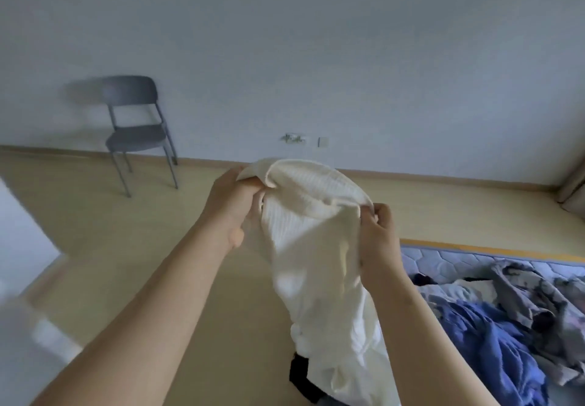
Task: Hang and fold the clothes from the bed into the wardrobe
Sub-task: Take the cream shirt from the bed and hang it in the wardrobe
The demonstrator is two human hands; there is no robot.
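A cream ribbed knit garment (316,247) hangs in front of me over the wooden floor. My left hand (234,199) grips its top edge on the left, fingers curled into the fabric. My right hand (376,231) pinches the top edge on the right. The garment droops down between my forearms to the bottom of the view. On the bed (449,261) at the lower right lie more clothes: a blue garment (493,342) and a grey patterned one (544,304). The wardrobe is not in view.
A grey chair (139,133) stands against the white wall at the back left. A black item (300,374) shows under the garment's lower end. A white blurred surface (19,247) fills the left edge. Wooden floor (126,247) lies between the chair and me.
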